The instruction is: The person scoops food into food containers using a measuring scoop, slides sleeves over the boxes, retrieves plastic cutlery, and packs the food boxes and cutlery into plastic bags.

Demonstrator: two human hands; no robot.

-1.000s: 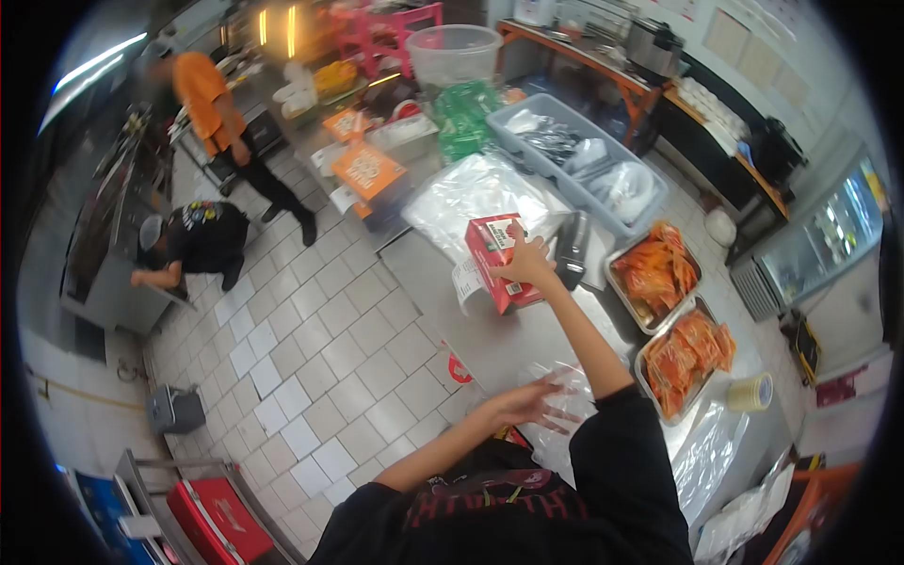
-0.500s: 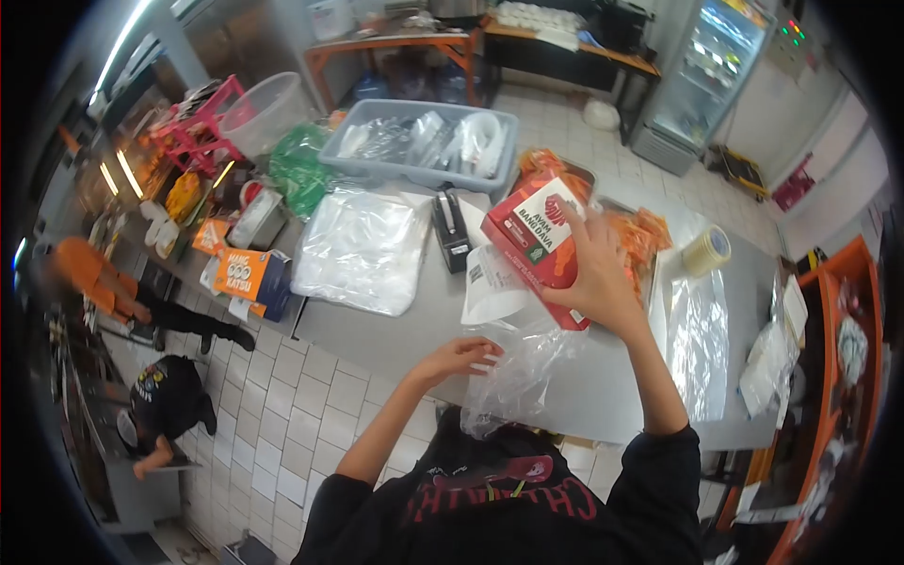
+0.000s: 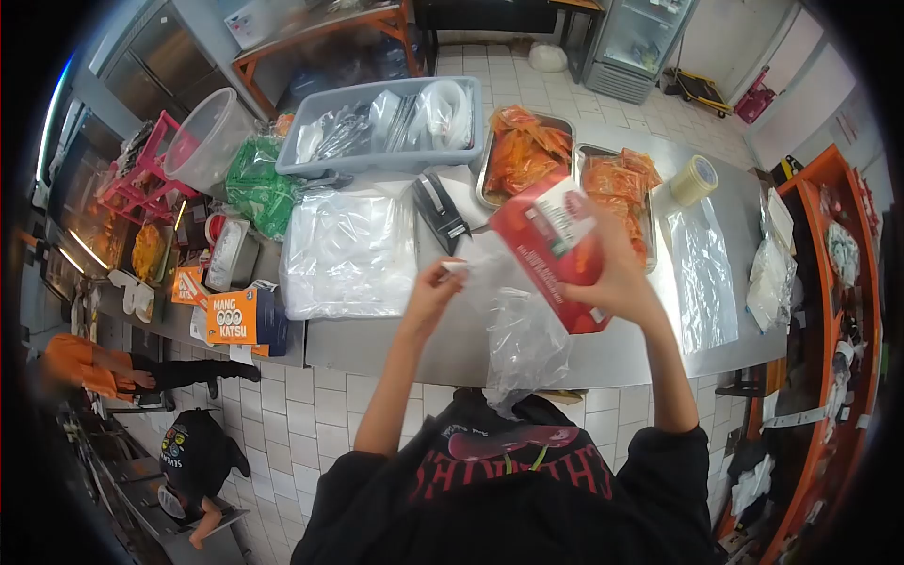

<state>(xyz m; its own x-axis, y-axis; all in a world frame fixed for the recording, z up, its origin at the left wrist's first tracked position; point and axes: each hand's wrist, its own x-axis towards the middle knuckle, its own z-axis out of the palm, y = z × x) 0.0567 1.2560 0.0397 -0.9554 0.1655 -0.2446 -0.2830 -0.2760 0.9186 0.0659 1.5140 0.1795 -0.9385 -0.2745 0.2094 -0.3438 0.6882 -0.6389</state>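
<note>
My right hand [image 3: 617,268] grips a red printed food box [image 3: 544,247] from its right side, holding it tilted above the steel table; the box looks slightly blurred. My left hand [image 3: 436,294] is closed in a pinch on the edge of a white paper slip [image 3: 482,256], left of the box. A crumpled clear plastic bag [image 3: 527,347] lies below the box and hangs over the table's front edge. Just beyond my left hand is a black tape dispenser [image 3: 441,212]. Behind the box, metal trays hold orange-red food packs [image 3: 529,155].
A stack of clear plastic bags [image 3: 348,254] lies to the left, with a grey bin [image 3: 377,165] of packaging behind it. An orange box [image 3: 232,318] sits at the far left. On the right are a tape roll [image 3: 694,181] and plastic sheeting [image 3: 702,273]. Two people are at lower left.
My left hand has moved forward and left from near the plastic bag and has taken hold of the paper slip. The red box is still in my right hand, and the camera view has shifted.
</note>
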